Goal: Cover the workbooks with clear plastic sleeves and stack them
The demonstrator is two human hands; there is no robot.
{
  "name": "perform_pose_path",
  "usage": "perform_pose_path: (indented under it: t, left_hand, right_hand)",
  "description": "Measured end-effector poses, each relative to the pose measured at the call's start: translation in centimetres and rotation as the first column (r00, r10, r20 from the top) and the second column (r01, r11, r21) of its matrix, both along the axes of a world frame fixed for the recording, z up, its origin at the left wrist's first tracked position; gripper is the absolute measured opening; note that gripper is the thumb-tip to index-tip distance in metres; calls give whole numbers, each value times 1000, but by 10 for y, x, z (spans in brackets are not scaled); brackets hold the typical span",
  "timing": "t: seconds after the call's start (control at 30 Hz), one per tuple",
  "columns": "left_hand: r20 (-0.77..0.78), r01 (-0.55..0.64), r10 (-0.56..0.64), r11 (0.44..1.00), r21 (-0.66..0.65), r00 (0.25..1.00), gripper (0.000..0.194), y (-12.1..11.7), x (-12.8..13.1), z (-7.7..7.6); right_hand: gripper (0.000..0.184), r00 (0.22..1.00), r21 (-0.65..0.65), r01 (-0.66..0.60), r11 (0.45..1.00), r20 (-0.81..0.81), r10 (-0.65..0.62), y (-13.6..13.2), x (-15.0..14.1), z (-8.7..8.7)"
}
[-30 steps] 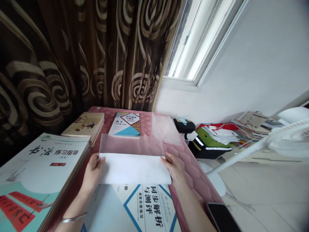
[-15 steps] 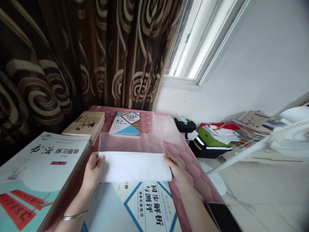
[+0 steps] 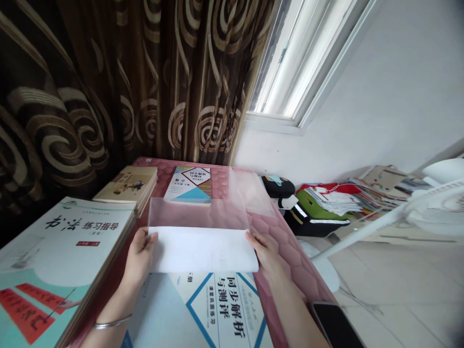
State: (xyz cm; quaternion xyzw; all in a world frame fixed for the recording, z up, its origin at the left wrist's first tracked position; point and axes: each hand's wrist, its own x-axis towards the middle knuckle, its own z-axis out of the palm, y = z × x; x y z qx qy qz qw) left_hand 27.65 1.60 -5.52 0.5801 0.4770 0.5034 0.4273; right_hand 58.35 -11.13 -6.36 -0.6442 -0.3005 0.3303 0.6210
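A translucent plastic book cover (image 3: 199,227) with a white paper backing lies across the far end of a white and blue workbook (image 3: 213,309) on the pink table (image 3: 290,261). My left hand (image 3: 139,256) pinches the cover's left edge, thumb on top. My right hand (image 3: 266,253) grips its right edge the same way. A metal bangle sits on my left wrist.
A stack of books topped by a calligraphy workbook (image 3: 68,241) lies at the left. Further back are a brown-covered stack (image 3: 128,186), a smaller workbook (image 3: 190,183) and another clear cover (image 3: 248,191). A phone (image 3: 335,326) lies at the table's near right edge. A fan (image 3: 431,208) and piled books stand right.
The cover and both hands have shifted slightly away from me over the workbook, baring a little more of its title. Otherwise nothing has moved.
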Motion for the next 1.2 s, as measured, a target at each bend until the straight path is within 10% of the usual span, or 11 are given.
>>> perform_pose_path:
  t: [0.5,1.2]
  left_hand:
    - [62,64,-64,998,1,996,27,1,-1,-3]
    - [55,35,-35,999,-2,998,31,-1,0,2]
  right_hand:
    - [24,973,51,37,998,-228,-24,2,-5,0]
    - [41,998,46,66,997,-2,-66,2,-4,-3]
